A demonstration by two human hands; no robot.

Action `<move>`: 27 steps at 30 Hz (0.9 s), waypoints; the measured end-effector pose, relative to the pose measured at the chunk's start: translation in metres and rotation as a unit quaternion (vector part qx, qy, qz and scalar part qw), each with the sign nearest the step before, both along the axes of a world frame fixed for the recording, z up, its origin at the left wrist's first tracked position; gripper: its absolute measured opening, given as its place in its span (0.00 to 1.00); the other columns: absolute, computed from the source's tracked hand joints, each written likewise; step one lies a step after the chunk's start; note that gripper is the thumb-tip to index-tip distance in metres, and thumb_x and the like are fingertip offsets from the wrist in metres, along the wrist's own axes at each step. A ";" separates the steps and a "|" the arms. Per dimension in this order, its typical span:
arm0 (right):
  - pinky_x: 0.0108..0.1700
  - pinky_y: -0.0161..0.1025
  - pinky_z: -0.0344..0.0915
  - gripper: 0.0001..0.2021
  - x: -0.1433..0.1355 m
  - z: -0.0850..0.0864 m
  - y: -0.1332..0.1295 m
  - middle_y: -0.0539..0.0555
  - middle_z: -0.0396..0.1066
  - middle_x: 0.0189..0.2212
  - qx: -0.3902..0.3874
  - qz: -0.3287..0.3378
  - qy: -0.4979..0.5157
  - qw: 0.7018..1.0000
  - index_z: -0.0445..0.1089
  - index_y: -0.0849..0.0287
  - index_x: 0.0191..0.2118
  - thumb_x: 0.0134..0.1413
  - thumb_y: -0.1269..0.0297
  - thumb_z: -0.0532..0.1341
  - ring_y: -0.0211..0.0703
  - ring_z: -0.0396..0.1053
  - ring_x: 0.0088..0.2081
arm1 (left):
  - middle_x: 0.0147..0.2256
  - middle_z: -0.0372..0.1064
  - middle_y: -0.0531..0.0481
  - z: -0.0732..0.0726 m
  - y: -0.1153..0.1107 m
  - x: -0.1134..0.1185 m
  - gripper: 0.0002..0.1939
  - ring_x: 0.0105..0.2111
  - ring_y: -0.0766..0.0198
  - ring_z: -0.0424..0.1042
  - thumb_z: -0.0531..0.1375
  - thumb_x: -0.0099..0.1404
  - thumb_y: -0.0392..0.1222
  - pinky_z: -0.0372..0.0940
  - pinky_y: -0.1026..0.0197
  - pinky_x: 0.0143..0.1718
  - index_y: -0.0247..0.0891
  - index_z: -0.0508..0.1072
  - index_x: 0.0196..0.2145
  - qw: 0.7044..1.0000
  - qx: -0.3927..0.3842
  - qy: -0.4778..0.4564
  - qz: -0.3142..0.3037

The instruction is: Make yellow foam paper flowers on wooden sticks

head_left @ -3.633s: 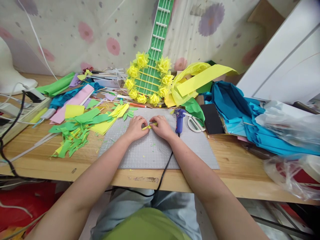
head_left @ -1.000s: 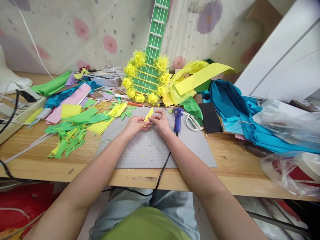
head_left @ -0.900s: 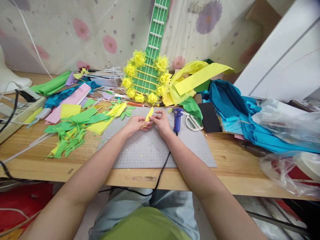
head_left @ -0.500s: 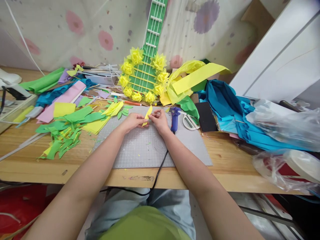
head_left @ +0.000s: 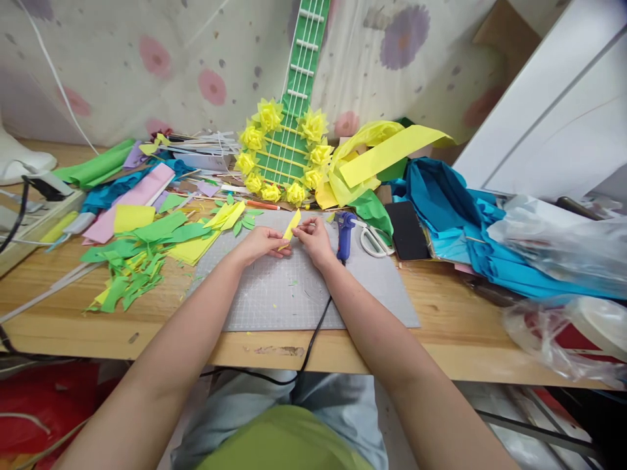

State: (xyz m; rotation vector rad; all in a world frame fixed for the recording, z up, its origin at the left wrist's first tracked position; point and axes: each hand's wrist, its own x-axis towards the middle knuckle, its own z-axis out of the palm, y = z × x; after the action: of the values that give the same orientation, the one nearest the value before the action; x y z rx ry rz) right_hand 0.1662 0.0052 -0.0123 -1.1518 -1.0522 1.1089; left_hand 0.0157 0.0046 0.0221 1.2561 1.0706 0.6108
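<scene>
Between my hands, over the grey cutting mat [head_left: 274, 307], is a narrow yellow paper strip [head_left: 292, 226] with a pointed tip. My left hand [head_left: 261, 245] pinches its lower end. The fingers of my right hand [head_left: 314, 240] are closed at the strip's right edge and touch it. Just beyond my hands stands a green paper guitar [head_left: 285, 149], its body ringed with yellow paper flowers [head_left: 271, 191]. A blue glue gun [head_left: 345, 236] lies right of my right hand, its black cord running down over the mat. White-handled scissors [head_left: 373, 243] are beside it.
Green paper scraps [head_left: 142, 277] and yellow paper pieces [head_left: 193, 249] lie left of the mat. Yellow crepe paper [head_left: 392, 153], a black phone-like slab [head_left: 409, 230] and blue paper [head_left: 441, 196] are at the right. A plastic-wrapped tub [head_left: 588, 329] sits near the right front edge.
The whole view has shifted slightly. Both hands stay at the yellow strip, which shows a little longer and leans more to the right; its hold has not visibly changed.
</scene>
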 end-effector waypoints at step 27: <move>0.32 0.36 0.61 0.16 0.001 0.001 0.000 0.42 0.64 0.21 0.005 -0.020 -0.008 1.000 0.50 0.54 0.30 0.39 0.65 0.61 0.35 0.66 0.26 | 0.20 0.71 0.48 -0.004 0.000 0.000 0.13 0.18 0.67 0.70 0.65 0.47 0.45 0.61 0.66 0.20 0.33 0.66 0.21 0.995 0.024 0.096 0.024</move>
State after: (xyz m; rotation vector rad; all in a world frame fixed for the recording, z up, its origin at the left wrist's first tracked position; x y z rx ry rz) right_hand 0.1670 0.0055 -0.0110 -1.1708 -1.0422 1.0619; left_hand 0.0160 0.0050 0.0181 1.3545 1.2551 0.5616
